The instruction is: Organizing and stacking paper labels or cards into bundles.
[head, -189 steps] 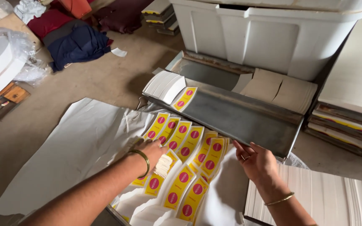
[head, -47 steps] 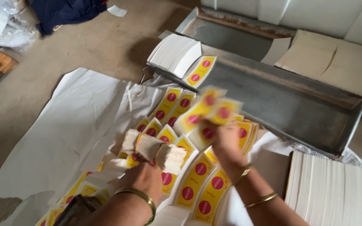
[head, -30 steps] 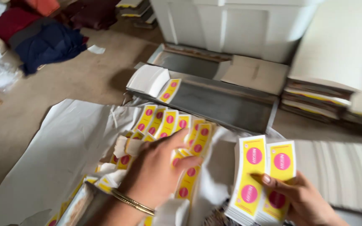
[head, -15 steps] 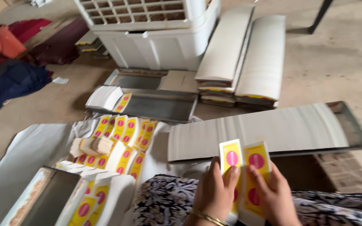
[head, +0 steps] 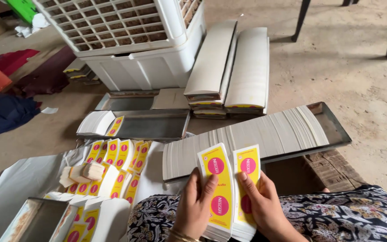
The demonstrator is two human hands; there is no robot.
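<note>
Bare concrete floor (head: 359, 76) stretches around us, and we sit low on it with a dark floral-patterned cloth (head: 337, 215) over our lap. We hold two stacks of curved yellow paper cut-outs with pink round marks: our left hand (head: 195, 206) clenches around the left stack of yellow cut-outs (head: 218, 192), thumb on its face, and our right hand (head: 260, 204) grasps the right stack of yellow cut-outs (head: 246, 183) just beside it, the edges of the two stacks touching. Both stacks stand upright above our lap, right in front of a long metal tray (head: 332, 127) filled with a fanned row of white card blanks (head: 247, 139).

To our left a white paper sheet (head: 27, 179) lies spread on the floor, carrying a fan of more yellow cut-outs (head: 117, 154) and a small bundle of beige paper strips (head: 83, 172). Beyond them sits a second grey metal tray (head: 153, 125) with a short white stack at its left end. Near our left knee we see an open metal box (head: 36, 219). Farther back stands a white plastic air cooler (head: 126, 40), and beside it two tall piles of white curved blanks (head: 234, 62). Coloured folded cloths (head: 10, 89) lie at the far left.
</note>
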